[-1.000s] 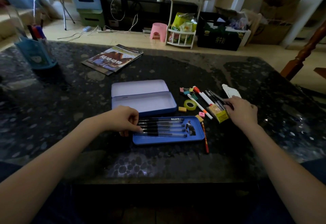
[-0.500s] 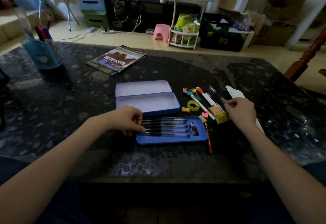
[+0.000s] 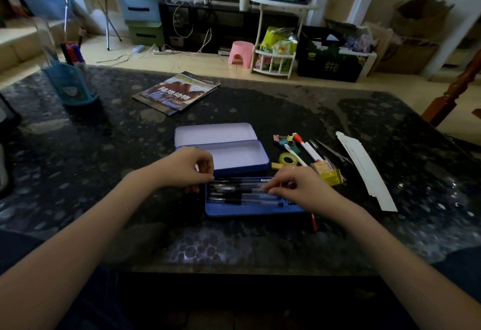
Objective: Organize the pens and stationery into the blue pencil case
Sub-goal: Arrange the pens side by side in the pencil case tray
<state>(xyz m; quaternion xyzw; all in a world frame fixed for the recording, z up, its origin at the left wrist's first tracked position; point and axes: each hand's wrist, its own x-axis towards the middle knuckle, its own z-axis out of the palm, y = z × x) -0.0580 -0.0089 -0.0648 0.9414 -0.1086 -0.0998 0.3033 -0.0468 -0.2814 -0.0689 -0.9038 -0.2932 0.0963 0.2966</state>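
The fingers (image 3: 270, 188) of the right hand (image 3: 302, 189) curl down and pinch a black pen in the blue tray (image 3: 250, 210) near the desk's (image 3: 234, 249) front edge. The left hand (image 3: 187, 168) curls its fingers on the pens' (image 3: 242, 194) other ends at the tray's left side. The blue pencil case (image 3: 234, 158) lies open just behind the tray, nothing inside it.

The pens lie side by side, so a bump could roll them out of line, or one could slip from the pinch.

More things wait toward the right edge: clips (image 3: 282, 139), a white marker (image 3: 307, 147), a tape roll (image 3: 287, 158), a yellow packet (image 3: 329, 172) and a white paper strip (image 3: 367, 171). A red pencil (image 3: 314, 221) lies beside the tray. A book (image 3: 178, 93) and a pen cup (image 3: 70, 83) sit farther back.
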